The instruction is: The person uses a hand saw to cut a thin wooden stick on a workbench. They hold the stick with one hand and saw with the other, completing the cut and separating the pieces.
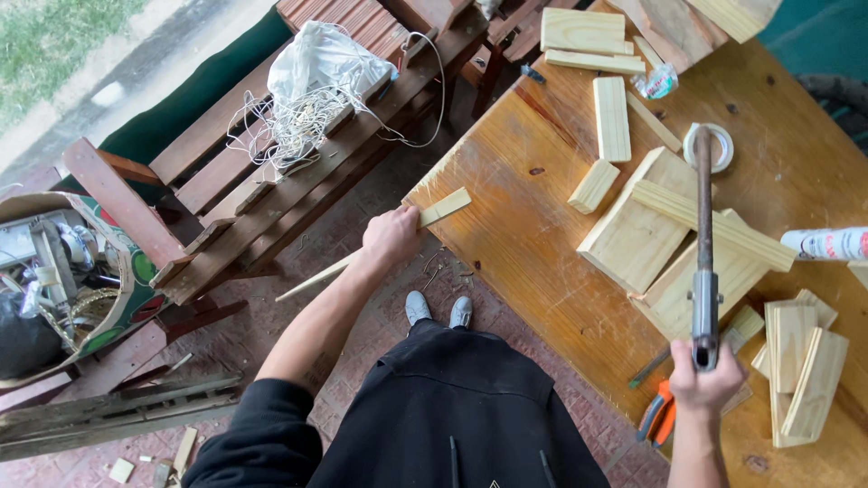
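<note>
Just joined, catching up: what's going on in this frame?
A person stands at a wooden table strewn with cut pine pieces. The left hand grips a long thin wood strip, one end resting on the table's corner. The right hand holds a hammer by the handle, head out over the boards near a tape roll. Orange-handled pliers lie beside it.

Two hands are seen: left hand, right hand. One long wooden strip and one hammer are counted. On the tabletop: one tape roll, one tube, one orange-handled pliers. One white bag, two shoes.
</note>
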